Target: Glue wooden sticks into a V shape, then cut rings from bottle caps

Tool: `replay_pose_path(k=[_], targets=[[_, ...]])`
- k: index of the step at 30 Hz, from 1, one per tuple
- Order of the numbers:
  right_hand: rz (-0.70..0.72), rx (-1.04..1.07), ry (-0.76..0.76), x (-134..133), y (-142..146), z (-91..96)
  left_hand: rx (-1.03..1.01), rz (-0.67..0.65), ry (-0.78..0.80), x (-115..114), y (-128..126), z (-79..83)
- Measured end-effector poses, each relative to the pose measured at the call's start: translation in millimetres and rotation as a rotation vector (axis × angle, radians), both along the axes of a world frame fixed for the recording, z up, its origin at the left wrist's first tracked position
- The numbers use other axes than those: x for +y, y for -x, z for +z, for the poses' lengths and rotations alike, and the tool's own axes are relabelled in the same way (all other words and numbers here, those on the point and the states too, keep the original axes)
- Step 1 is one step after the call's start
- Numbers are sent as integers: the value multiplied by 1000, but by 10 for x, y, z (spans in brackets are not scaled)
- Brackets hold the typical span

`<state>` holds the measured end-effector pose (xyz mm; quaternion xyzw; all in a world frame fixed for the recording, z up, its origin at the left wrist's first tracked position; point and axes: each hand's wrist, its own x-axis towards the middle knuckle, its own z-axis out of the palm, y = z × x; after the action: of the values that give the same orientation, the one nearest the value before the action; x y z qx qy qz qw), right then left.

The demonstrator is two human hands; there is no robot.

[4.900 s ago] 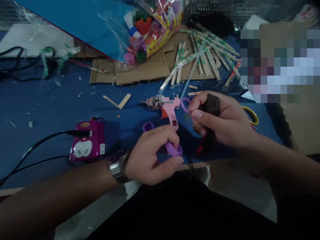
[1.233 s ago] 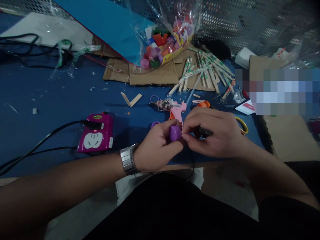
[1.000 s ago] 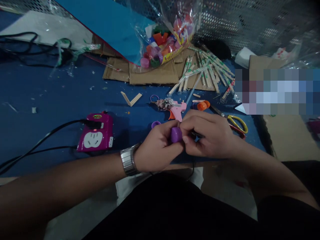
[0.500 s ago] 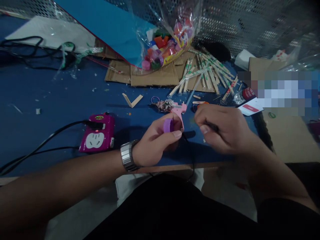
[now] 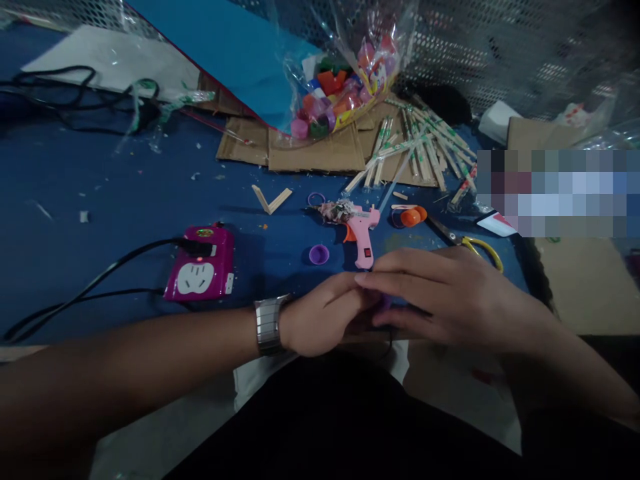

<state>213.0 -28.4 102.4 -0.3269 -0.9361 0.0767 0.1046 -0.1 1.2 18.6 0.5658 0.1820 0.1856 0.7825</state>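
Note:
My left hand (image 5: 327, 313), with a metal watch at the wrist, is closed in front of me near the table's front edge. My right hand (image 5: 445, 293) meets it, fingertips over the left fingers and thumb below. Between them shows a bit of a purple plastic piece (image 5: 383, 305), mostly hidden by the fingers. Just beyond the hands lies a pink hot glue gun (image 5: 364, 237) with a grimy, wrapped nozzle. Left of its handle sits a purple bottle cap (image 5: 319, 254). Orange caps (image 5: 414, 215) and yellow-handled scissors (image 5: 483, 252) lie beyond my right hand.
A magenta power strip (image 5: 200, 263) with cords stands at left. Two short joined sticks (image 5: 271, 200) form a V. At the back are a clear bag of coloured caps (image 5: 333, 100), wrapped chopsticks (image 5: 425, 147), cardboard (image 5: 310, 150) and a blue board (image 5: 225, 53).
My hands have come together near the table's front edge; before, they were apart, the left holding a purple cap. The glue gun's handle, a purple cap on the table and the scissors are now uncovered.

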Motion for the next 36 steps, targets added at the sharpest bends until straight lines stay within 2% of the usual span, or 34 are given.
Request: replay_pose_path(k=[2, 4, 6, 8, 10, 12, 18, 23, 28, 31, 34, 36], targets=[[49, -34, -25, 49, -31, 25, -33, -24, -42, 23, 14, 6], [49, -15, 20, 130, -82, 65, -75, -68, -126, 46, 32, 7], [-33, 87, 60, 225, -126, 97, -97, -141, -292, 51, 41, -11], [-131, 119, -10, 313, -130, 99, -95, -223, -503, 27, 29, -48], [-187, 24, -44, 382, -63, 65, -107, -297, -649, -16, 3, -92], [-156, -96, 27, 428, 82, 4, -134, -359, -708, -57, -21, -128], [-6, -327, 47, 552, 765, -188, -148, -437, -691, -60, -25, -148], [-26, -441, 22, 670, 1106, -292, -144, -461, -693, -44, -25, -154], [-90, -465, 48, 690, 1083, -327, -134, -472, -700, -28, -30, -147], [-114, -457, 31, 648, 995, -284, -121, -477, -714, -19, -23, -128], [-148, -395, 47, 628, 803, -163, -113, -456, -737, -19, -11, -106], [-202, -333, 81, 656, 571, -57, -106, -432, -765, -23, -3, -97]])
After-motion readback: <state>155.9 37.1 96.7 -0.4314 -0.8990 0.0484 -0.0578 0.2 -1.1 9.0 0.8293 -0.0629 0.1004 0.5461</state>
